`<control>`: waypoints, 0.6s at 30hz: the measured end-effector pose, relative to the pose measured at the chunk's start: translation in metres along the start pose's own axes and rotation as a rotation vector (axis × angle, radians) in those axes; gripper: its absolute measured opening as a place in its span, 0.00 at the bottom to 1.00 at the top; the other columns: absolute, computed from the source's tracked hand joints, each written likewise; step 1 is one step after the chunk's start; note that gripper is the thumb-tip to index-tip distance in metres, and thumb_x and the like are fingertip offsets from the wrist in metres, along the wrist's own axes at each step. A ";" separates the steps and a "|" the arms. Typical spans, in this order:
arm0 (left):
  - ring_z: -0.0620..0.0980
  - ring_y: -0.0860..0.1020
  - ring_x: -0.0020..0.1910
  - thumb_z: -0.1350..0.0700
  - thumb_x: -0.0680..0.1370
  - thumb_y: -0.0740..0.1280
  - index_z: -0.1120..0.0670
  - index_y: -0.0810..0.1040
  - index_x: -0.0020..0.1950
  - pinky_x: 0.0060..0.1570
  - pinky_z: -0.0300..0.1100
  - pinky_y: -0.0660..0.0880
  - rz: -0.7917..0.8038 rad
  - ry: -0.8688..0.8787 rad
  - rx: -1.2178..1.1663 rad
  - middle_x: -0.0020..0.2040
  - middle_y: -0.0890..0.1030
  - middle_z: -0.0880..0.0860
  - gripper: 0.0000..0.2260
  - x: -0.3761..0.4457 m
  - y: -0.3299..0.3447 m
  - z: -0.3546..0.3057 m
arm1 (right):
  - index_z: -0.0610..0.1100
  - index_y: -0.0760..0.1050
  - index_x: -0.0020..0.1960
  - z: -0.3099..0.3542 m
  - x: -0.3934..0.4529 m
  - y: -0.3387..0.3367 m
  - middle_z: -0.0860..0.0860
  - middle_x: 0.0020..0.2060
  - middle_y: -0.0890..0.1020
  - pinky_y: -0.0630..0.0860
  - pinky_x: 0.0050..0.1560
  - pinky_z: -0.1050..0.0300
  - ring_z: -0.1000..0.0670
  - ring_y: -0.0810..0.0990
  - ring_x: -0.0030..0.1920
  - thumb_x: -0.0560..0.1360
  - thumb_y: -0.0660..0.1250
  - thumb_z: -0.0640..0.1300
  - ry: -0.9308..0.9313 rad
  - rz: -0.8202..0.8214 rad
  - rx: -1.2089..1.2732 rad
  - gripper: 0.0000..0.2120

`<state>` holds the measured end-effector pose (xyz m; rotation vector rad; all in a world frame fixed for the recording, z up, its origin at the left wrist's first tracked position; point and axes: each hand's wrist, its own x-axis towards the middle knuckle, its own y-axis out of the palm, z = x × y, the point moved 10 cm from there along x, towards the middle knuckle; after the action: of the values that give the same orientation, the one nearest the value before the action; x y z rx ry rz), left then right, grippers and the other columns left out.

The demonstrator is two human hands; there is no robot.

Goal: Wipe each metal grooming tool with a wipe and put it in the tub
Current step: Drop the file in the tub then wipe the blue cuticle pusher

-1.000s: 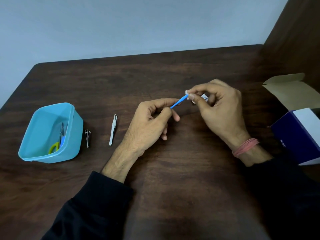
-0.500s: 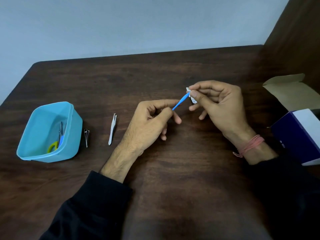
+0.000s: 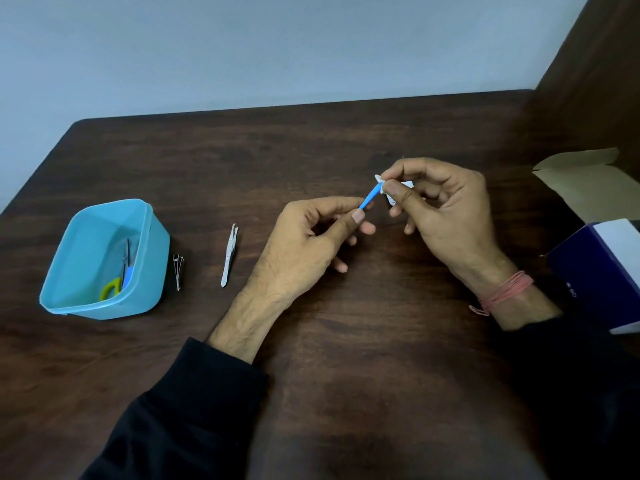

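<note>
My left hand (image 3: pixel 311 244) pinches the lower end of a thin blue-handled tool (image 3: pixel 369 198) between thumb and forefinger. My right hand (image 3: pixel 440 209) pinches a small white wipe (image 3: pixel 381 181) round the tool's upper end, which is hidden inside the wipe. Both hands hover above the middle of the dark wooden table (image 3: pixel 346 341). Silver tweezers (image 3: pixel 229 255) lie on the table left of my left hand. A small nail clipper (image 3: pixel 178 270) lies beside the turquoise tub (image 3: pixel 152 244), which holds scissors with yellow-green and blue handles (image 3: pixel 119 278).
An open dark blue and white cardboard box (image 3: pixel 602 268) with a raised brown flap (image 3: pixel 581 178) stands at the table's right edge. A pale wall runs behind the table's far edge, and a dark wooden panel rises at the right.
My right hand with the wipe has shifted slightly along the tool's upper end and back. My left hand keeps its pinch in the same place. Nothing on the table has moved.
</note>
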<state>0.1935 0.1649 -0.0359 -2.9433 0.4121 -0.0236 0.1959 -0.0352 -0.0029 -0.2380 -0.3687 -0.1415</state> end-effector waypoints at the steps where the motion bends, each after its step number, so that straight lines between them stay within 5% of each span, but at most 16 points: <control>1: 0.44 0.83 0.45 0.58 0.87 0.72 0.51 0.88 0.66 0.32 0.39 0.81 -0.004 0.005 -0.001 0.50 0.91 0.51 0.09 0.000 -0.001 0.000 | 0.48 0.87 0.54 0.000 0.000 0.000 0.53 0.46 0.89 0.79 0.28 0.56 0.50 0.86 0.36 0.82 0.77 0.39 0.003 -0.003 -0.003 0.05; 14: 0.56 0.90 0.51 0.61 0.81 0.80 0.52 0.91 0.61 0.36 0.41 0.83 -0.068 0.051 -0.029 0.49 0.92 0.51 0.10 -0.001 -0.007 -0.002 | 0.51 0.89 0.55 0.004 -0.002 -0.003 0.53 0.49 0.87 0.77 0.34 0.57 0.47 0.85 0.34 0.81 0.78 0.43 -0.076 -0.048 -0.154 0.04; 18: 0.47 0.88 0.45 0.60 0.80 0.80 0.53 0.91 0.61 0.36 0.42 0.83 -0.067 0.052 -0.038 0.48 0.92 0.52 0.10 0.001 -0.008 -0.001 | 0.50 0.89 0.54 0.006 -0.003 -0.003 0.53 0.49 0.87 0.78 0.34 0.52 0.47 0.84 0.35 0.81 0.78 0.43 -0.108 -0.051 -0.184 0.04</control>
<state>0.1963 0.1725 -0.0336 -2.9980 0.3243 -0.1019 0.1911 -0.0367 0.0019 -0.4190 -0.4696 -0.2137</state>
